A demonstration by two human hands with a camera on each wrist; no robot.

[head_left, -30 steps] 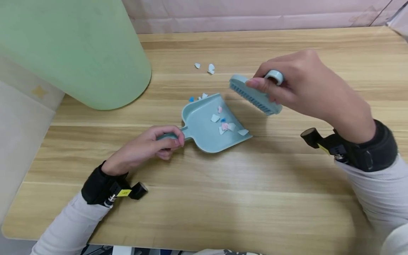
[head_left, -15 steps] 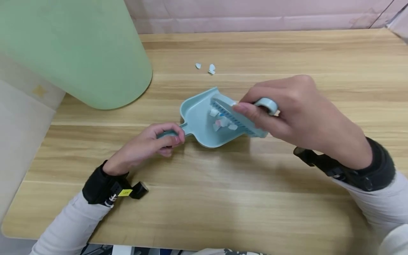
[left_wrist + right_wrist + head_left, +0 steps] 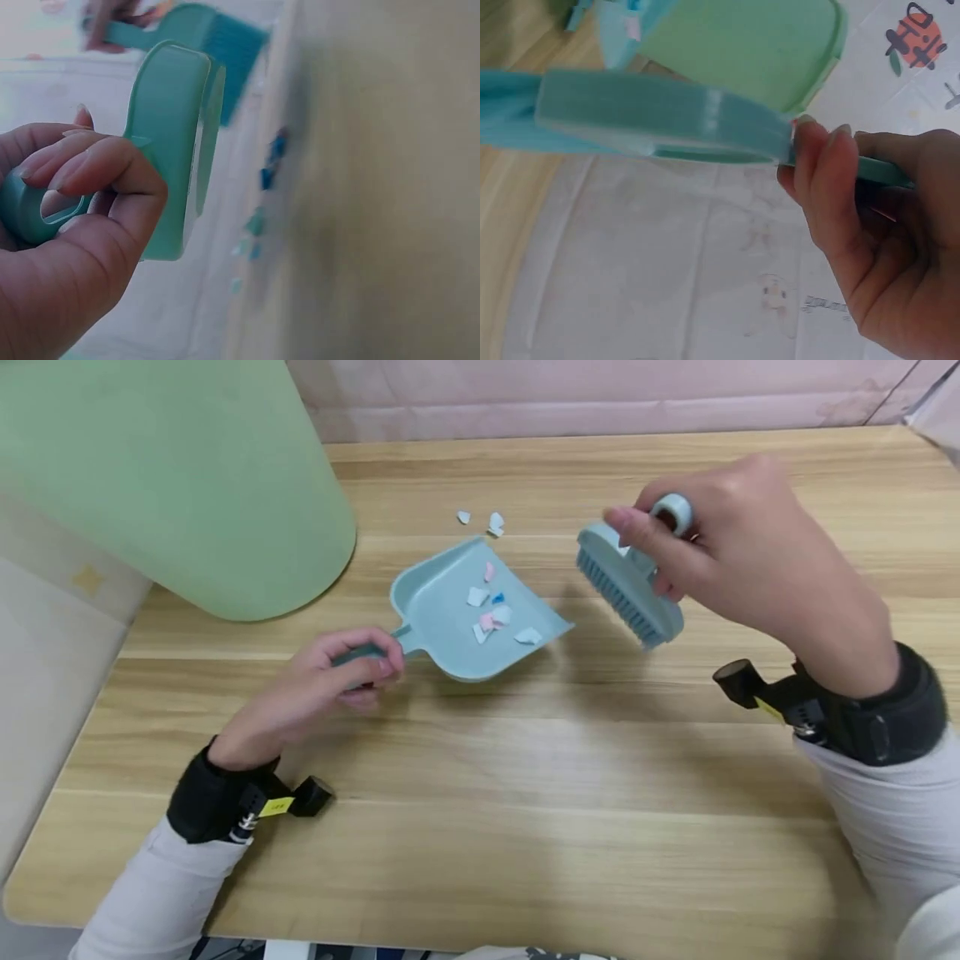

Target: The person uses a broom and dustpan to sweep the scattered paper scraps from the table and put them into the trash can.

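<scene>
While the left hand curls its fingers round the handle of the dustpan, keeping the pan flat on the tabletop so the paper scraps stay inside, the right hand grips the small brush lifted just beside the pan's open lip, bristles angled down. A few loose bits lie beyond the pan.

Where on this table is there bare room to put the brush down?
Bare wood fills the near half of the table, between the left hand and right hand, and the far right corner. It is crowded around the dustpan, the loose paper scraps beyond it and the green chair back.
</scene>
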